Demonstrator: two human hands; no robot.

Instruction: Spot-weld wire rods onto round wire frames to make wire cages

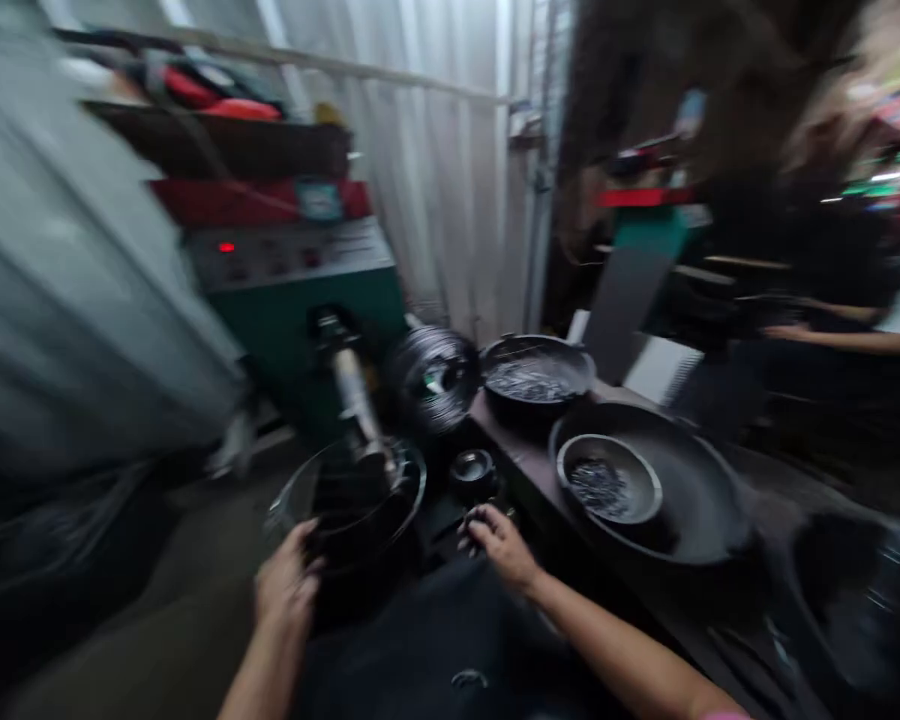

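Note:
My left hand (286,585) is beside the near left rim of a round dark tub (345,545). Its fingers are apart and blurred, and I see nothing held in them. Over the tub, a pale rod-like arm (356,395) slants down from a green machine (300,320). My right hand (499,545) is in front of a small dark round cup (472,466). Its fingers curl together, with dark fingertips; what they pinch is too small and blurred to name.
A coil of wire (436,375) stands beside the machine. Rightward, a pan (538,397) holds small metal pieces; a bowl (649,490) of dark pieces sits inside a wide basin (709,500). A second green machine (649,250) and another person's arm (844,338) are farther right.

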